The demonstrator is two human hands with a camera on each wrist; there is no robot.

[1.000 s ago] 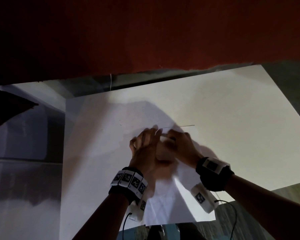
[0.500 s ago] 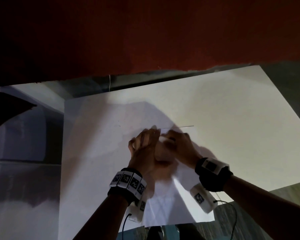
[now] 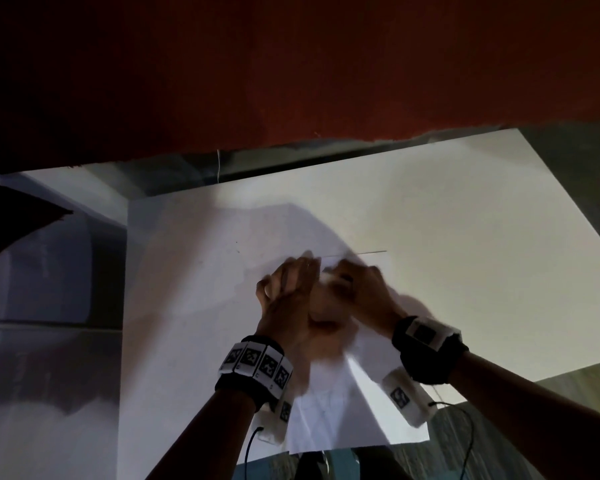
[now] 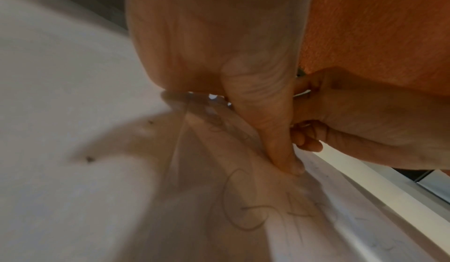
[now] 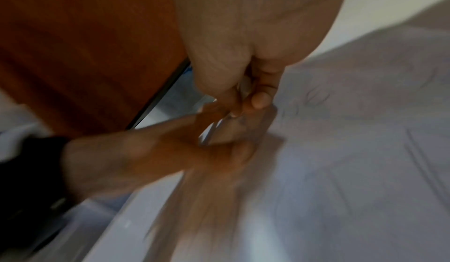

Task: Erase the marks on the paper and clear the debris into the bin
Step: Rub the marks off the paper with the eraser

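On the white board that covers the table, a smaller sheet of paper lies near the front edge, and the left hand rests on it with its fingers laid out nearly straight and the thumb pressing the sheet flat. Just to its right, touching it, the right hand is blurred; its thumb and fingers pinch something small and pale, probably an eraser, against the sheet, though blur keeps me from being sure. Curly pencil marks are plain on the paper below the left thumb, and fainter ones show beside the right fingers, so I judge the erasing only partly done. Two dark specks lie on the board to the left. No bin is in view, and clearing the debris appears not yet begun.
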